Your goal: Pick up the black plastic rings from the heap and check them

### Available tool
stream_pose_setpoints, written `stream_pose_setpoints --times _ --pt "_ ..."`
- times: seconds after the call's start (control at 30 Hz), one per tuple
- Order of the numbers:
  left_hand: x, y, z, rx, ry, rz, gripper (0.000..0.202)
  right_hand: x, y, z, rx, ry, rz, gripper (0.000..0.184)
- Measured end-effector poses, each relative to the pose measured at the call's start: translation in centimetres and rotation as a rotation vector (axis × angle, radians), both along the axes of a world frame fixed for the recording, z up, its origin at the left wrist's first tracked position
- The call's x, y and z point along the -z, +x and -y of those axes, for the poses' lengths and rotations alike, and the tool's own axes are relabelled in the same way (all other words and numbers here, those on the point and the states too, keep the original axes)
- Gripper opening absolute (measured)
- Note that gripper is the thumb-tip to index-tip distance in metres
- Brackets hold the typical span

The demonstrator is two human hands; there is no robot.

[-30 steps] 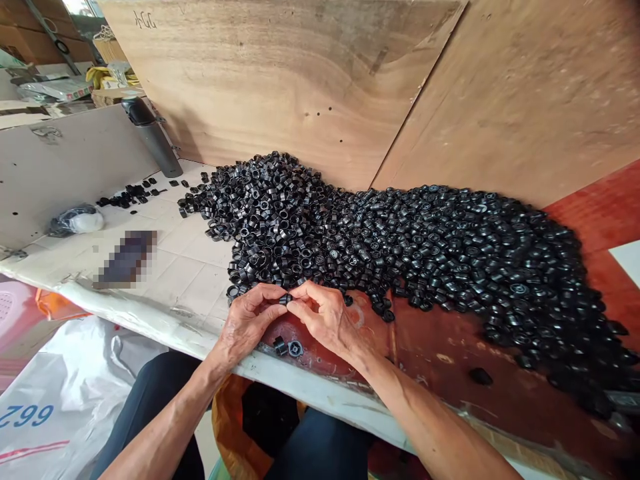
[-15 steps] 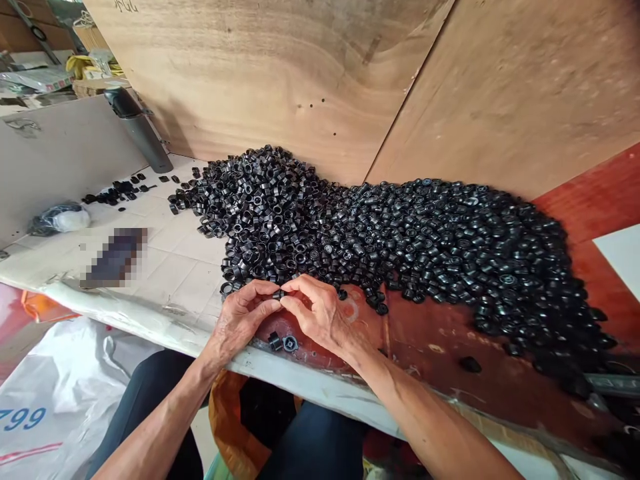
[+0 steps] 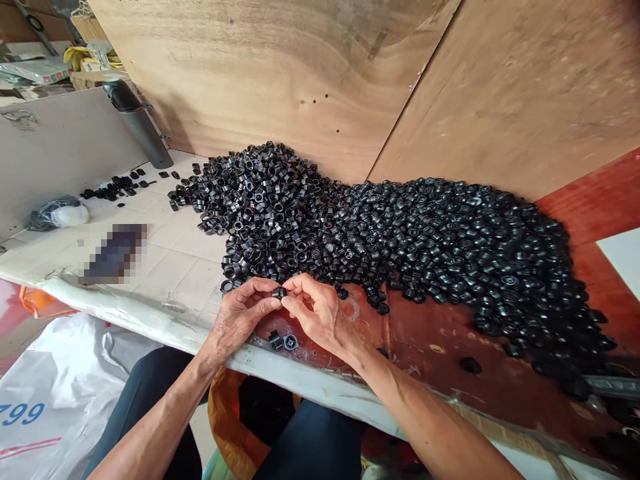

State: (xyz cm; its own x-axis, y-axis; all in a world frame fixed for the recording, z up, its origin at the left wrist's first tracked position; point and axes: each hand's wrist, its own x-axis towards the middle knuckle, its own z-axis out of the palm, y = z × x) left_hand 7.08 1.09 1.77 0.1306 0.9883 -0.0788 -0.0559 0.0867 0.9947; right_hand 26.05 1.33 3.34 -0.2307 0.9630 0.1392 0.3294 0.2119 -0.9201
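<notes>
So, both hands pinch one small part at the near edge of the heap.

We see the left hand [image 3: 239, 319] and right hand [image 3: 323, 317] together, their fingertips [image 3: 265, 298] clamped on a small black plastic ring [image 3: 279, 292], just in front of the heap of black rings [image 3: 400, 247]. The ring looks slick and tiny, so we judge that a loose pinch could drop it back into the heap, where it would be lost among the others. Two more black parts [image 3: 283, 342] lie just in front of the heap, under the hands, where a wrist could knock them. Left of the heap lie scattered dark pieces [image 3: 117, 187], a plastic bag [image 3: 57, 213] and a dark flask [image 3: 137, 123]; behind it rises a plywood board [image 3: 250, 73], which blocks that side.
</notes>
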Motion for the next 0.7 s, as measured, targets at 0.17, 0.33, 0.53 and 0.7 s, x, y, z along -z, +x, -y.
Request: stream_pose_setpoints --times 0.17,0.33,0.53,0.7 --pt "0.5 -0.4 -0.1 -0.024 0.323 -0.187 0.019 -0.4 -0.7 0.3 0.049 -0.219 -0.138 0.010" --pt "0.9 -0.4 0.1 0.022 0.656 -0.428 0.011 0.3 -1.5 0.3 0.051 -0.590 -0.513 0.023" --pt "0.0 -0.4 0.2 0.123 0.566 -0.581 0.008 -0.9 0.9 -1.0 -0.060 -0.551 -0.100 0.032" --pt "0.0 0.1 -0.4 0.136 0.417 -0.765 0.034 -1.4 3.9 -2.7 0.117 -0.058 0.404 0.021"
